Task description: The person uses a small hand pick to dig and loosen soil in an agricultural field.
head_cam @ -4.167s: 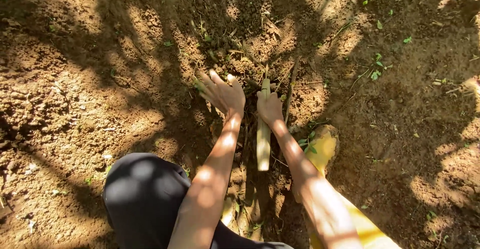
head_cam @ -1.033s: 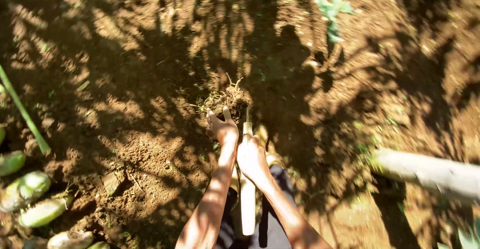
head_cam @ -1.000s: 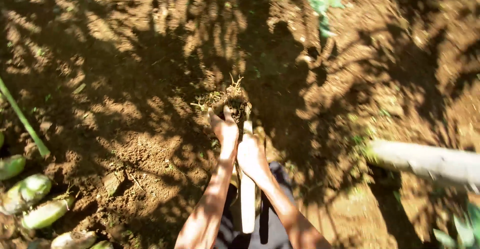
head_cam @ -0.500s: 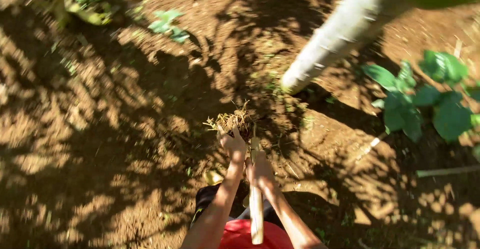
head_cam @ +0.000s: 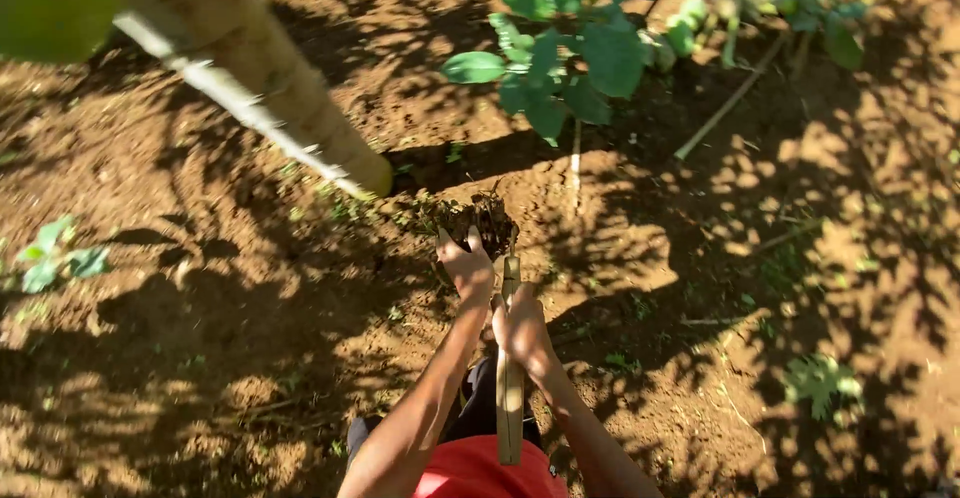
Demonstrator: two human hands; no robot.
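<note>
pale trunk [head_cam: 262,88], leafy sapling [head_cam: 560,53], shaded soil [head_cam: 180,318]

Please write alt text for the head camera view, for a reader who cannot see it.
Seen from above, a person's left hand holds a clump of roots and soil, while the right hand grips a wooden handle. Around lie brown earth, a pale tree trunk and a green-leaved plant.

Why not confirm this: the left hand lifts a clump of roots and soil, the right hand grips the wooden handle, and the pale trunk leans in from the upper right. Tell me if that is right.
One detail is wrong. In the head view, the left hand lifts the clump of roots and soil and the right hand grips the wooden handle, but the pale trunk leans in from the upper left.
</note>
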